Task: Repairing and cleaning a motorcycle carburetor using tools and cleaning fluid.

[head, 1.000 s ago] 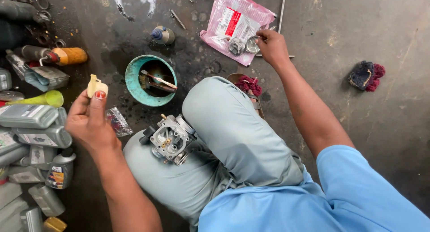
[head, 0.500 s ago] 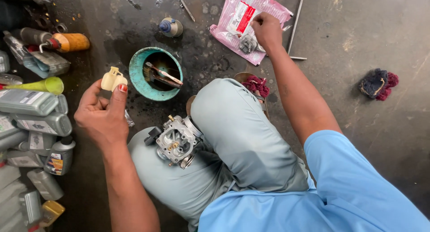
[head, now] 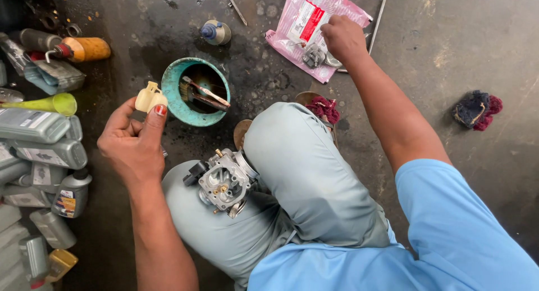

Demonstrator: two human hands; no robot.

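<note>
Cream plastic, small and lumpy: that float part [head: 150, 97] sits pinched between thumb and fingertips of my left hand [head: 132, 142], raised just beside the round teal bowl [head: 174, 103] holding dark oily tools. Below that hand, the grey metal carburettor body [head: 224, 181] rests on my lap against my knee. My right hand [head: 343, 39] is stretched out, fingers curled down onto the pink plastic parts bag [head: 314, 21] on the stained concrete floor [head: 438, 55], touching metal bits there.
</note>
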